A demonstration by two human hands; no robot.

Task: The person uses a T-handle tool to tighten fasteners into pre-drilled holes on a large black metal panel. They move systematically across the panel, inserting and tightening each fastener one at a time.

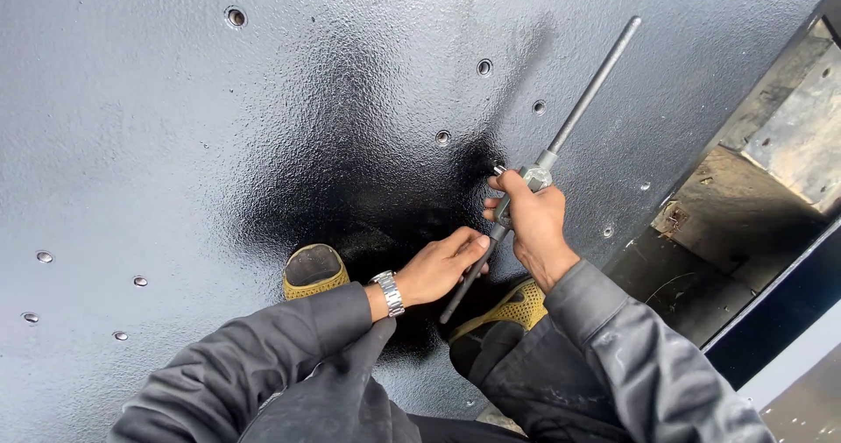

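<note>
Your right hand (534,219) grips the tap wrench (545,167) at its middle — your left hand (442,268) pinches its lower handle end. The black textured floor (175,145) lies open to your left; its edge drops off at right.

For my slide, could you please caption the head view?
Both hands, right hand and left hand, turn a tap wrench on a black steel plate.

- Soft daylight here, my own dark shadow (385,189) pooling mid-frame on the glossy black panel (158,127).
- Pale sheen upper left; focus sharp, edges slightly bowed.
</note>
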